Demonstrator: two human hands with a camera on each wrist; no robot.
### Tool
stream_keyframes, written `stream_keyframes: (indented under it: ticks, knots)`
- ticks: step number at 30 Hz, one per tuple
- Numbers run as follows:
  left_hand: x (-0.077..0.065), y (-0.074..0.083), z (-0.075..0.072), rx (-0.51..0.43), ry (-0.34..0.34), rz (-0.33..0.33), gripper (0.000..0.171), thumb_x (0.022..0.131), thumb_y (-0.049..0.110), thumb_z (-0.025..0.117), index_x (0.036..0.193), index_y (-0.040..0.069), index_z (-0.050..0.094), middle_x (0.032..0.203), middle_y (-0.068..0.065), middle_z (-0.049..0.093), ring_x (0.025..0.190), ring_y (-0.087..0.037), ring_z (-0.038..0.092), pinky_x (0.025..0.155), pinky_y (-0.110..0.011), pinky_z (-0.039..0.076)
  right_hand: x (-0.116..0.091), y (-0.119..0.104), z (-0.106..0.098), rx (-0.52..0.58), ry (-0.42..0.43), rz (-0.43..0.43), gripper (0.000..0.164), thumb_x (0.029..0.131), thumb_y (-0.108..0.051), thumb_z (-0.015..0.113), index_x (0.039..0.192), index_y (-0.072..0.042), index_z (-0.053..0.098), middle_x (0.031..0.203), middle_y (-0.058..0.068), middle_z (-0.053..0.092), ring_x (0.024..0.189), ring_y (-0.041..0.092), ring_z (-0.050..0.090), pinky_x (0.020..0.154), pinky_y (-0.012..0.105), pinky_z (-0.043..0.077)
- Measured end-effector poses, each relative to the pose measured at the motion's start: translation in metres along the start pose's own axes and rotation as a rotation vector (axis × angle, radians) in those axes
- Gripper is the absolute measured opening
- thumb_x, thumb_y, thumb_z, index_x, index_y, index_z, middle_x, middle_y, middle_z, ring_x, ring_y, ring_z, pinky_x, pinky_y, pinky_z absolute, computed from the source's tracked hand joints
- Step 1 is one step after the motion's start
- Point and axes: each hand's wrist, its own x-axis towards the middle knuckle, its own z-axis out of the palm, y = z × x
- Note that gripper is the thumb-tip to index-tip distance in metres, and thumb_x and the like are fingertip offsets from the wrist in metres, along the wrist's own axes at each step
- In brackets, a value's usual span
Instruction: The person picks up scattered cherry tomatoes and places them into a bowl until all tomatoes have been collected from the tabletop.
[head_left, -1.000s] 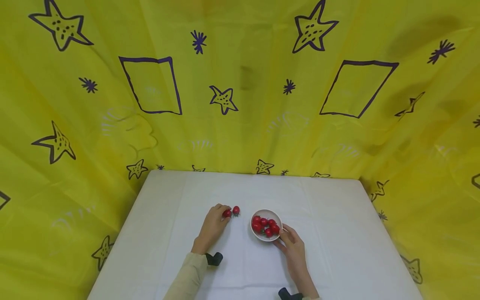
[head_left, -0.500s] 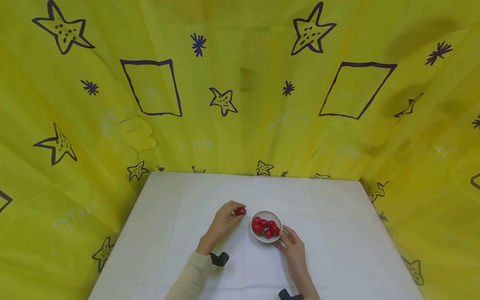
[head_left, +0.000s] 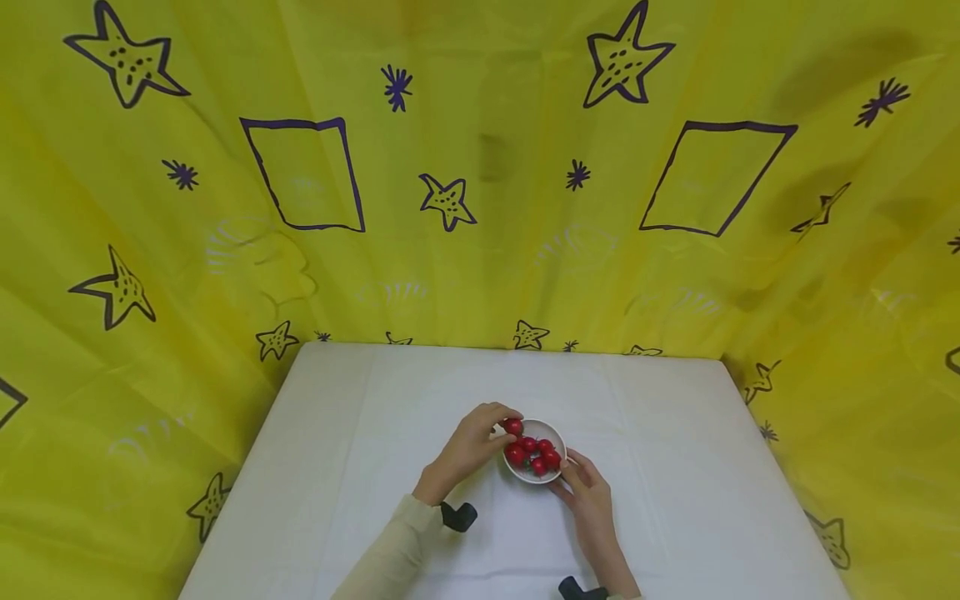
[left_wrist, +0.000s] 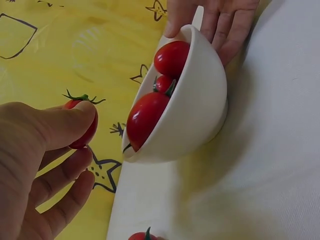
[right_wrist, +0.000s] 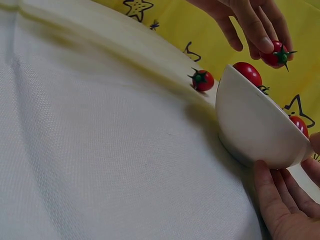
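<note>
My left hand (head_left: 472,440) pinches a cherry tomato (left_wrist: 86,125) between thumb and fingertips, its green stem end up in the left wrist view. That tomato is above the left far rim of a small white bowl (right_wrist: 255,120). Several red cherry tomatoes (head_left: 537,450) lie in the bowl. My right hand (head_left: 590,500) holds the bowl at its right side, thumb at the rim and fingers spread under the outer wall. Another cherry tomato (right_wrist: 202,80) rests on the table beside the bowl; in the head view my left hand mostly hides it.
A white-covered table (head_left: 390,383) stretches out around the bowl. Yellow curtains (head_left: 495,275) printed with stars and frames stand behind it and at both sides. A black device (head_left: 459,517) sits at the left wrist and a second black device (head_left: 581,589) at the right.
My left hand has moved right from the two tomatoes left of the bowl, bringing one tomato to above the bowl's rim. My right hand and the bowl have stayed in place.
</note>
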Motion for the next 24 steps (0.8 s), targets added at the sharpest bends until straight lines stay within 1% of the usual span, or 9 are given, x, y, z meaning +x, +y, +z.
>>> stream_keyframes:
  ticks: [5, 7, 11, 16, 20, 22, 24]
  knots:
    - [0.003, -0.001, 0.007, 0.083, -0.018, 0.022, 0.031, 0.094, 0.018, 0.078, 0.124, 0.016, 0.071, 0.112, 0.002, 0.076, 0.101, -0.021, 0.065, 0.086, -0.024, 0.053, 0.001, 0.001, 0.000, 0.003, 0.003, -0.001, 0.051, 0.107, -0.021, 0.060, 0.151, 0.001, 0.047, 0.142, 0.025, 0.057, 0.108, 0.003, 0.068, 0.096, 0.035, 0.061]
    - [0.003, -0.001, 0.010, 0.107, -0.029, 0.025, 0.030, 0.093, 0.019, 0.079, 0.123, 0.016, 0.072, 0.111, 0.002, 0.076, 0.099, -0.019, 0.064, 0.086, -0.023, 0.053, 0.001, 0.001, 0.000, 0.006, 0.004, -0.002, 0.050, 0.107, -0.020, 0.060, 0.150, 0.002, 0.047, 0.141, 0.025, 0.058, 0.107, 0.003, 0.068, 0.095, 0.035, 0.061]
    - [0.006, 0.000, 0.013, 0.130, -0.059, 0.012, 0.030, 0.093, 0.021, 0.079, 0.123, 0.016, 0.072, 0.114, 0.003, 0.077, 0.097, -0.011, 0.059, 0.088, -0.022, 0.053, 0.003, 0.001, 0.000, 0.021, 0.006, -0.008, 0.050, 0.106, -0.019, 0.061, 0.149, 0.003, 0.048, 0.138, 0.023, 0.060, 0.105, 0.002, 0.069, 0.095, 0.035, 0.062]
    - [0.009, 0.001, 0.016, 0.146, -0.094, 0.015, 0.030, 0.093, 0.018, 0.078, 0.123, 0.013, 0.073, 0.114, 0.002, 0.077, 0.099, -0.009, 0.058, 0.091, -0.023, 0.053, 0.004, 0.000, 0.000, 0.027, 0.007, -0.014, 0.050, 0.105, -0.017, 0.062, 0.148, 0.005, 0.048, 0.134, 0.022, 0.063, 0.103, 0.002, 0.069, 0.094, 0.035, 0.062]
    - [0.009, 0.002, 0.017, 0.147, -0.108, 0.017, 0.030, 0.094, 0.017, 0.077, 0.123, 0.011, 0.074, 0.114, 0.001, 0.078, 0.101, -0.011, 0.061, 0.093, -0.024, 0.054, 0.003, -0.001, -0.001, 0.023, 0.003, -0.007, 0.051, 0.106, -0.018, 0.061, 0.149, 0.004, 0.048, 0.137, 0.024, 0.061, 0.105, 0.003, 0.069, 0.095, 0.035, 0.062]
    - [0.009, 0.002, 0.017, 0.129, -0.109, 0.014, 0.032, 0.094, 0.017, 0.078, 0.125, 0.010, 0.074, 0.116, -0.001, 0.078, 0.102, -0.012, 0.062, 0.093, -0.024, 0.055, 0.002, 0.000, -0.001, 0.013, 0.000, -0.004, 0.053, 0.106, -0.021, 0.062, 0.150, 0.004, 0.047, 0.140, 0.025, 0.060, 0.107, 0.004, 0.069, 0.095, 0.034, 0.061]
    - [0.007, 0.001, 0.017, 0.093, -0.103, -0.002, 0.034, 0.094, 0.017, 0.078, 0.127, 0.009, 0.073, 0.117, -0.003, 0.078, 0.103, -0.013, 0.063, 0.093, -0.025, 0.056, 0.001, 0.000, -0.001, 0.005, -0.001, -0.002, 0.055, 0.106, -0.024, 0.062, 0.150, 0.004, 0.046, 0.142, 0.026, 0.058, 0.109, 0.005, 0.069, 0.096, 0.034, 0.061]
